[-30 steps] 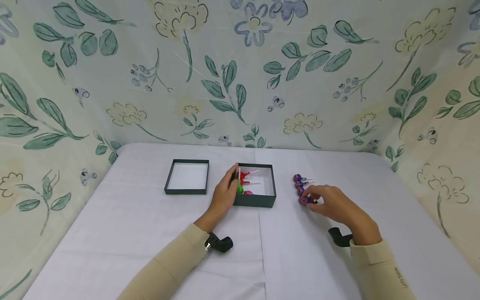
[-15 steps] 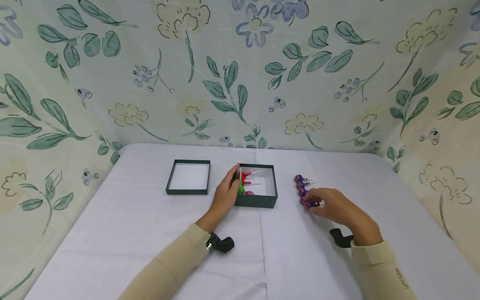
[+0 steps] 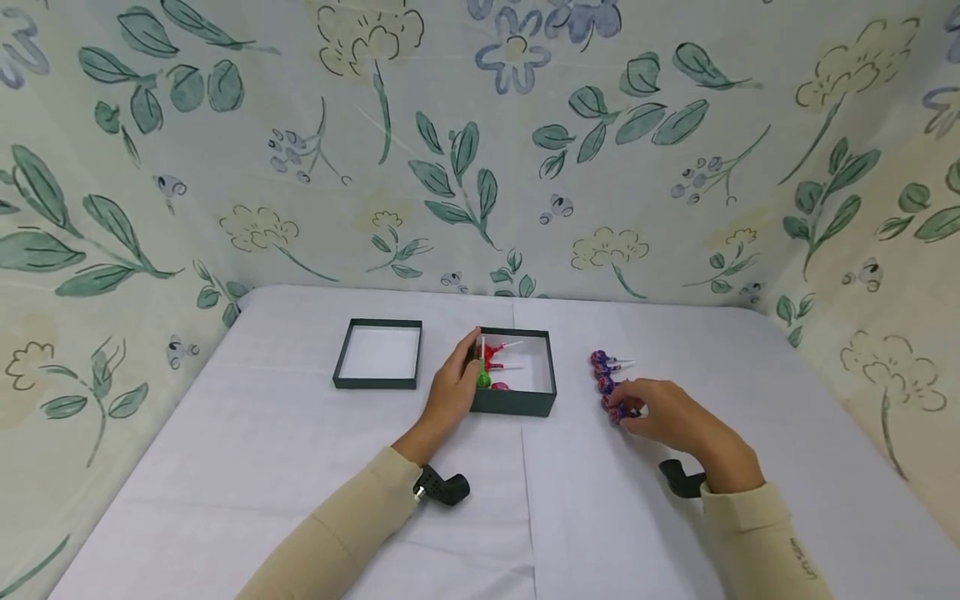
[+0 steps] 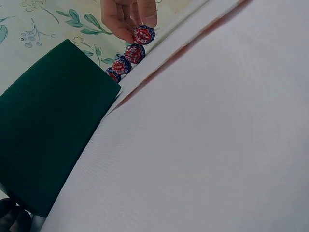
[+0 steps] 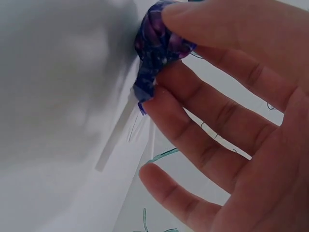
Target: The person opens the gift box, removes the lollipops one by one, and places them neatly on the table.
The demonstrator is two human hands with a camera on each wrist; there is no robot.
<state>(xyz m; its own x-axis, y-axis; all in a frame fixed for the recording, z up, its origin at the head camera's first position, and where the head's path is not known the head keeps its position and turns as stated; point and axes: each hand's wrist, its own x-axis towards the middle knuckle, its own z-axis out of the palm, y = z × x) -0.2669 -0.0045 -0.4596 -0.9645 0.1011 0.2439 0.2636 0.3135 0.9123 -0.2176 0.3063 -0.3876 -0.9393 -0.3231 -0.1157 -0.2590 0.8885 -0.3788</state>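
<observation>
On the white cloth [image 3: 300,483], at left, a shallow green-rimmed tray [image 3: 375,384] is lying flat. Next, the left hand [image 3: 447,385] is gripping the left side of a dark green box [image 3: 512,403], where red lollipops [image 3: 489,353] and a green lollipop [image 3: 483,380] are resting. Right of the box, purple lollipops [image 3: 605,385] are lying in a row, and the right hand [image 3: 667,410] is pinching the nearest lollipop [image 5: 155,46] between thumb and fingers.

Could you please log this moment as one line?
left hand: holds dark-green box; right hand: pinches purple lollipop; in box: green lollipop, red lollipops; left of box: shallow tray
</observation>
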